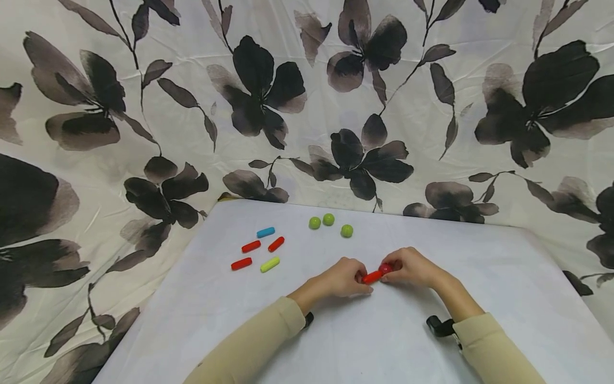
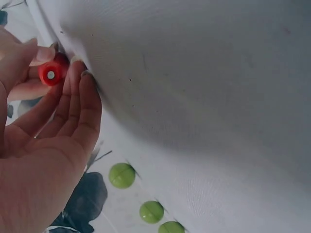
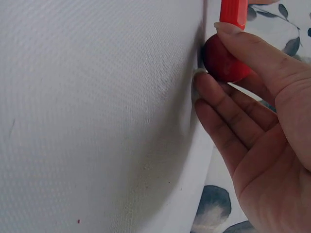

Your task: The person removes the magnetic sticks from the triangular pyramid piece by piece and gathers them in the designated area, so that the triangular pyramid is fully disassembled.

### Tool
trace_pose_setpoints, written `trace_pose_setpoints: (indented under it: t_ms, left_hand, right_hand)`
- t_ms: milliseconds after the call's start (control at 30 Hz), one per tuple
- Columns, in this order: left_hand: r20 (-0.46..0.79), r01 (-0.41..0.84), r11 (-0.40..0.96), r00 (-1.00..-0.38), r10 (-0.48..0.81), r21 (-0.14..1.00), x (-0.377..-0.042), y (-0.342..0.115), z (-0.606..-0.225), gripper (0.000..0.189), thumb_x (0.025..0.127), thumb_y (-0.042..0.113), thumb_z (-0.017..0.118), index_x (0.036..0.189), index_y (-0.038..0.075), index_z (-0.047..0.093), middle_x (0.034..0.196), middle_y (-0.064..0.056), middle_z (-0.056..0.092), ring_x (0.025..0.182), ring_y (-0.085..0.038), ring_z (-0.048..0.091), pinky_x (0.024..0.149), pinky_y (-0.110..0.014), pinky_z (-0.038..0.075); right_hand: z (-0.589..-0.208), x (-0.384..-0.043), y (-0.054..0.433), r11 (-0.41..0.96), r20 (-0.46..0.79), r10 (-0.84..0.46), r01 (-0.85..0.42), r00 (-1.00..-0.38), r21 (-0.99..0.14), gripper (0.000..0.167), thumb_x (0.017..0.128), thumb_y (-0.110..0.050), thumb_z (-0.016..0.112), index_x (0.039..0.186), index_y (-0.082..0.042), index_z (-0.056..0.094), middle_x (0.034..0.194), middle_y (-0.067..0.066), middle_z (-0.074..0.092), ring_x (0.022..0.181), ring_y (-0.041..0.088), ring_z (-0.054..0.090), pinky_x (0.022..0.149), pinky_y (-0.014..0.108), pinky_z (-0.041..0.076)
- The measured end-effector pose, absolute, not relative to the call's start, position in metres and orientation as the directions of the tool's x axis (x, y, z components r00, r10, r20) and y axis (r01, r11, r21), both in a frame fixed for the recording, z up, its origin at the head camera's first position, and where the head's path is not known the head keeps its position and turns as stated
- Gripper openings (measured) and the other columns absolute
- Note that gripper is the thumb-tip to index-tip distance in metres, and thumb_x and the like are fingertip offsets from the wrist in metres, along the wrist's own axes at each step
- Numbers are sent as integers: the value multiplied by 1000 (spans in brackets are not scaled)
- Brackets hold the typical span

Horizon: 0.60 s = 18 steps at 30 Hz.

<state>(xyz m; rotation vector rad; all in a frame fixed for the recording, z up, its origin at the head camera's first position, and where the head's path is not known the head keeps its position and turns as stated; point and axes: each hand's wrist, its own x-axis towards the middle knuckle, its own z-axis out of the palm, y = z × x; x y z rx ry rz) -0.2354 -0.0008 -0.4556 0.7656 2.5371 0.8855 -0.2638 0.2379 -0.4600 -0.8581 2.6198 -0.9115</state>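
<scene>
Close to the middle of the white table, my left hand (image 1: 341, 278) pinches a red rod (image 1: 371, 277) by its near-left end. The rod's end face in the left wrist view carries a small pale round spot. Thumb and fingers of my right hand (image 1: 416, 266) grip a shiny dark red ball (image 3: 224, 59). Ball and rod meet end to end between the two hands, as the right wrist view shows. Part of the ball is hidden behind the right thumb (image 3: 252, 51).
Several short rods lie to the left: a blue rod (image 1: 266, 232), a yellow-green rod (image 1: 270, 264) and red rods (image 1: 241, 264). Three green balls (image 1: 314, 223) sit near the back edge of the white table (image 1: 192, 320). A flowered cloth (image 1: 297, 160) hangs behind.
</scene>
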Motion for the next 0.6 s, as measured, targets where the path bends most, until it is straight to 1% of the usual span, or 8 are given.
trace_pose_setpoints:
  t_ms: [233,433,600]
  left_hand:
    - [-130,352,690,-830,542,633,-238,4,-458,22,95,21,74,107,3,75,74,3,61,67,-7,53,61,-18,43]
    - [-132,329,700,-846,517,634,-239,4,-458,20,95,20,75,106,4,76,77,3,61,70,-8,53,64,-18,44]
    - [-134,311,706,-856,499,637,-242,-10,-459,17,93,18,77,102,5,78,78,5,62,74,-8,53,66,-21,43]
  right_hand:
    - [-460,-264,236,651,-48,-586,-435,-809,-622,21,85,-20,84,102,-8,78,86,-5,70,76,12,57,69,26,50]
    - [-461,-265,237,662,-51,-580,-434,-813,-611,25,86,-22,84,104,-6,77,87,-4,69,76,13,56,68,25,49]
    - [-460,-264,239,695,-65,-553,-417,-830,-586,26,85,-24,85,105,-7,77,90,-4,70,82,14,57,72,28,50]
